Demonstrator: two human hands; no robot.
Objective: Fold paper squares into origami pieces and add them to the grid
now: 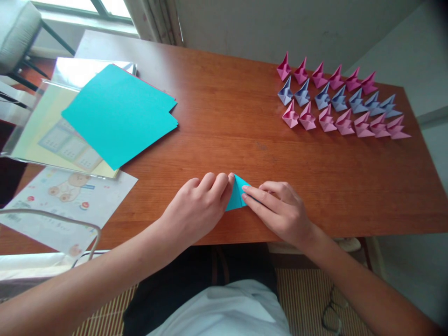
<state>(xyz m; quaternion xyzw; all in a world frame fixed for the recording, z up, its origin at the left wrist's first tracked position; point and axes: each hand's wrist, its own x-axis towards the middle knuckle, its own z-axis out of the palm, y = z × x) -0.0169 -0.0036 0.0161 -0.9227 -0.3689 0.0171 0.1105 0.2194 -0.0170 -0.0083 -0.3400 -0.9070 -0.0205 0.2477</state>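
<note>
A small folded piece of turquoise origami paper [236, 198] lies on the wooden table near its front edge, between my two hands. My left hand [200, 205] is closed, its fingers curled over the paper's left side, and its thumb is hidden. From the right, my right hand [280, 207] presses its outstretched index and middle fingertips on the paper's right edge, with the other fingers bent. Part of the folded paper is covered by my fingers, so its full shape does not show.
Turquoise paper sheets [122, 112] lie at the left on plastic-wrapped yellow paper [35, 126]. A bear-printed sheet [73, 200] and a grey cable [52, 213] are nearer. Three rows of folded paper figures, pink [327, 120], blue [322, 97] and magenta [319, 75], stand at the back right.
</note>
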